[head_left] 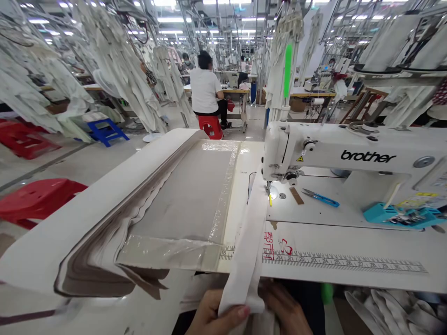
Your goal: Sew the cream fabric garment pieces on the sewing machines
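Observation:
A long white fabric strip (248,232) runs from under the presser foot of the white sewing machine (349,156) down over the table's front edge. My left hand (220,314) is closed on its lower end, thumb on top of the cloth. My right hand (286,309) is at the strip's right side, just below the table edge. Its fingers bend in toward the cloth and look closed on it, though their tips are in shadow and partly hidden. More pale cloth hangs between both hands. A yellow marker (270,200) sits beside the needle.
Left of the machine, folded pale cloth pieces (94,260) lie stacked along a plastic-covered board (174,200). Blue thread snips (321,197) and a brown strip (296,195) rest on the machine bed. A teal tray (380,214) holds small metal parts. A red stool (38,200) stands left; a person (206,88) sits ahead.

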A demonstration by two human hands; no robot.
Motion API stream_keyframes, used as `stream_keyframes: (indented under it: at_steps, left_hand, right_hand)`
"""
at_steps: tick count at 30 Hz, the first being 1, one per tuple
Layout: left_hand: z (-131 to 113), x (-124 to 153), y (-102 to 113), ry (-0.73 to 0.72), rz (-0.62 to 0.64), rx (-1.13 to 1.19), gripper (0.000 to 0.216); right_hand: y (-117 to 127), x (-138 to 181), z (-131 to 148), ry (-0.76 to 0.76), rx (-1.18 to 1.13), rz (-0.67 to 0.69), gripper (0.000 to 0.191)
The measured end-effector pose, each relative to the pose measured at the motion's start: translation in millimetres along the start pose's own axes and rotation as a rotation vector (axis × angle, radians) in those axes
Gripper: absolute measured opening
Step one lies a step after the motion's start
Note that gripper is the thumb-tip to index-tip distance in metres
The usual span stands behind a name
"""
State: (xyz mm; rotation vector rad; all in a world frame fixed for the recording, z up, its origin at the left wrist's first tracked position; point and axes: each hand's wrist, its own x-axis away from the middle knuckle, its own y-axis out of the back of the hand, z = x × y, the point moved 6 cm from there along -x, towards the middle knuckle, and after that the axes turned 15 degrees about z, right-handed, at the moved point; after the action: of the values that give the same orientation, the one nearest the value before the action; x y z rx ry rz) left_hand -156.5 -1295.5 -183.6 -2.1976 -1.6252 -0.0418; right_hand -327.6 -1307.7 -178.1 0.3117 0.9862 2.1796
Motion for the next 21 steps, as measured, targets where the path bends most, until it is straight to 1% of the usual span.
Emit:
stream_keyframes:
  at_steps: [2, 3, 5, 6, 8, 10, 12, 14, 15, 17, 18, 21]
  left_hand:
    - [9.7, -8.1, 1.7, 0.043, 0.045, -0.039, 0.047]
    - [14.4, -12.3, 1.3, 0.063, 0.057, -0.045, 0.047]
    - [21.3, -19.9, -3.1, 0.067, 0.080, -0.049, 0.049]
    - [23.5, -22.7, -6.5, 0.054, 0.095, -0.056, 0.050]
    - [27.0, -25.8, -12.5, 0.019, 0.121, -0.084, 0.051]
    - [30.9, -25.4, -14.1, -0.017, 0.125, -0.104, 0.053]
    - [35.5, -23.1, -12.0, -0.051, 0.132, -0.113, 0.056]
    - [39.7, -20.2, -7.7, -0.078, 0.133, -0.113, 0.059]
    - [41.8, -18.9, -4.6, -0.078, 0.115, -0.117, 0.060]
    - [45.7, -16.2, 1.5, -0.046, 0.048, -0.136, 0.060]
    - [47.2, -14.9, 4.0, -0.021, 0.007, -0.150, 0.060]
    - [46.4, -10.8, 7.2, 0.006, -0.100, -0.178, 0.057]
  right_hand:
    - [1.0, 7.6, -28.0, -0.184, 0.094, -0.056, 0.046]
    - [0.5, 12.6, -37.4, -0.237, 0.096, -0.080, 0.045]
    - [-0.1, 20.4, -41.3, -0.244, 0.017, -0.165, 0.038]
    - [0.6, 22.8, -37.4, -0.233, -0.045, -0.236, 0.033]
    - [2.5, 25.5, -23.4, -0.231, -0.168, -0.431, 0.023]
    - [0.8, 25.1, -6.8, -0.232, -0.268, -0.619, 0.013]
    - [-5.2, 22.1, 5.2, -0.230, -0.352, -0.748, 0.009]
    - [-13.6, 16.5, 8.8, -0.254, -0.407, -0.787, 0.010]
    - [-17.5, 13.6, 7.6, -0.281, -0.423, -0.789, 0.015]
    - [-23.6, 6.5, 3.0, -0.317, -0.445, -0.753, 0.024]
    - [-25.3, 2.9, 0.9, -0.322, -0.456, -0.730, 0.025]
    - [-25.8, -4.5, -0.1, -0.317, -0.481, -0.695, 0.017]
